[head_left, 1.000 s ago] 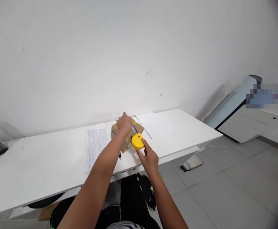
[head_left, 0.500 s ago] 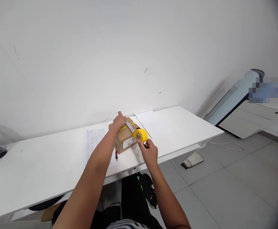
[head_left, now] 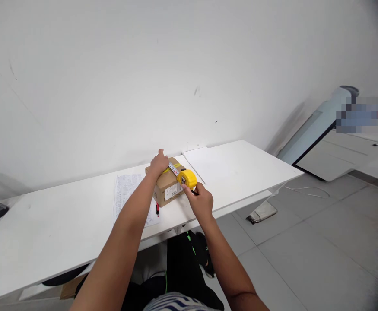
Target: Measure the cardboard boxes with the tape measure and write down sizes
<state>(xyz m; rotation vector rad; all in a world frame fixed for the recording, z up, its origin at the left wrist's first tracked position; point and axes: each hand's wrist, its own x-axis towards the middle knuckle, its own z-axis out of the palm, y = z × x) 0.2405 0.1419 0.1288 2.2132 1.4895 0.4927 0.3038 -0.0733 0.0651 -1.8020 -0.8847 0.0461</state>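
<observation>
Right hand [head_left: 200, 202] grips tape measure [head_left: 187, 178], blade [head_left: 173, 169] stretched across box [head_left: 167, 191] toward left hand [head_left: 159, 163]

No print was legible: the cardboard box's label [head_left: 171, 190] and the written sheet [head_left: 126, 190] were too small.

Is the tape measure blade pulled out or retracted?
Pulled out: the blade lies across the cardboard box, from yellow case to left hand.

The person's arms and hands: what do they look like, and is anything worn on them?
The left arm and right arm are bare, no sleeves in view. The left hand and right hand wear no gloves; no watch or ring shows.
</observation>
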